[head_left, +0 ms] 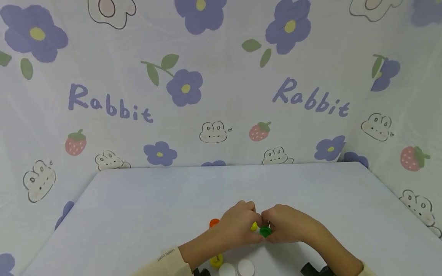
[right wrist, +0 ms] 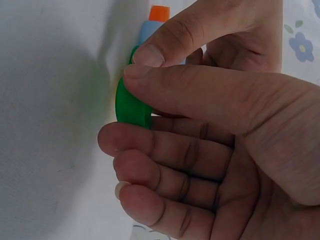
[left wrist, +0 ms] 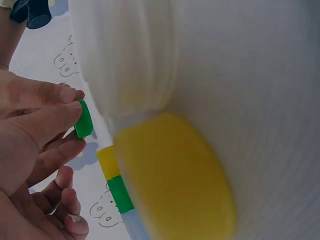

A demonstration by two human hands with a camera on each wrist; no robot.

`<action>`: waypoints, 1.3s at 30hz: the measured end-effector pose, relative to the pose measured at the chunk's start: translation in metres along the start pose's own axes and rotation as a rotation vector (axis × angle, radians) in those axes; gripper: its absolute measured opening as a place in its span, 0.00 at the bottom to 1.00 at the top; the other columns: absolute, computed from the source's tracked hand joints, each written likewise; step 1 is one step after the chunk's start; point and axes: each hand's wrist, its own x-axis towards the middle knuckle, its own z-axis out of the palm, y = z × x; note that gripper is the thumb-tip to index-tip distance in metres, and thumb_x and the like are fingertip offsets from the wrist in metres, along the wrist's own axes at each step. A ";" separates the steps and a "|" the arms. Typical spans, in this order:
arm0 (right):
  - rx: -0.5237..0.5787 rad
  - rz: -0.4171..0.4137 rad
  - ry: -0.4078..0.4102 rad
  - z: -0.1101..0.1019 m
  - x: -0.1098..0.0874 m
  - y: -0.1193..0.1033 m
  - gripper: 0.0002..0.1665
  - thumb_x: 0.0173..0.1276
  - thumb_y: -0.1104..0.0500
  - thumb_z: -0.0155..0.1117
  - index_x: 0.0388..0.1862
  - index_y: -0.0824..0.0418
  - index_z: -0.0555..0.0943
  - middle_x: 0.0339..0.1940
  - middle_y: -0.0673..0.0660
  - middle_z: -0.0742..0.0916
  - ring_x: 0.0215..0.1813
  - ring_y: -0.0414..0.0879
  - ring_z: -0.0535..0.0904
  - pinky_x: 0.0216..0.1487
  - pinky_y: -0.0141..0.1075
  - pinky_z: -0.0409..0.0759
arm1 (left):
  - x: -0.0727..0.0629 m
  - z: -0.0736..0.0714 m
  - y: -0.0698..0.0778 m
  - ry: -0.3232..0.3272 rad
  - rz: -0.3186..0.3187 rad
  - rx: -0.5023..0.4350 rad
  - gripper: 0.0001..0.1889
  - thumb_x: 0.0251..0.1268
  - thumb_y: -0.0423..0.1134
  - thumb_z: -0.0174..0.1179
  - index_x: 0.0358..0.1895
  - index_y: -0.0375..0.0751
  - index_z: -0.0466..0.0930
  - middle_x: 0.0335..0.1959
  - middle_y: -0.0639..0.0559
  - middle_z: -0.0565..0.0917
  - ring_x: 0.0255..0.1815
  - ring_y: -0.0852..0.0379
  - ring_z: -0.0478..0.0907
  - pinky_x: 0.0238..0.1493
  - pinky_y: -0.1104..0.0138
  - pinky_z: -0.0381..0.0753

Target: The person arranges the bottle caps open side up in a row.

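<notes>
Nearest the camera, toward 6 o'clock in the head view: a white disc (head_left: 227,270), cut off by the frame edge, and at its 2 o'clock a second white disc (head_left: 246,267). Both sit on the bench (head_left: 138,214).

Left to right from there: orange piece (head_left: 214,222) at 9 o'clock of the left hand (head_left: 238,226), partly hidden by it; yellow disc (head_left: 216,260), dark mark on top, at 7 o'clock of the same hand. Left hand pinches the green cap (head_left: 265,231) by thumb and finger. Yellow piece (head_left: 254,226) shows at the cap's 10 o'clock. Right hand (head_left: 290,224) pinches the cap too, thumb against its rim.

Key relation: cap lies between the hands, 4 o'clock from left, between 8 and 9 from right; neither clearly nearer. Round, no marked long axis; broad face appears roughly level. Contact with bench: cannot tell.
</notes>
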 end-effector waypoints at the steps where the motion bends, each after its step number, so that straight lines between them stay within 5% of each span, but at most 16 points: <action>1: -0.003 0.003 0.001 0.001 0.000 0.002 0.12 0.52 0.67 0.77 0.29 0.56 0.82 0.18 0.40 0.75 0.22 0.33 0.67 0.26 0.31 0.71 | 0.002 0.001 0.000 -0.008 -0.001 0.009 0.10 0.54 0.46 0.78 0.40 0.56 0.92 0.29 0.64 0.70 0.33 0.64 0.63 0.29 0.75 0.65; 16: -0.027 0.093 0.064 0.010 0.010 0.017 0.11 0.52 0.68 0.78 0.29 0.58 0.83 0.19 0.42 0.77 0.22 0.36 0.70 0.26 0.33 0.72 | 0.018 -0.001 0.000 -0.052 -0.010 0.192 0.10 0.58 0.47 0.77 0.43 0.56 0.92 0.31 0.60 0.74 0.33 0.61 0.65 0.32 0.72 0.65; 39: -0.009 0.189 0.079 0.014 0.013 0.015 0.10 0.57 0.63 0.80 0.35 0.62 0.85 0.22 0.44 0.79 0.25 0.39 0.72 0.29 0.33 0.74 | 0.016 -0.001 -0.010 -0.127 -0.059 0.102 0.17 0.60 0.43 0.74 0.53 0.52 0.89 0.30 0.60 0.75 0.34 0.60 0.67 0.34 0.71 0.67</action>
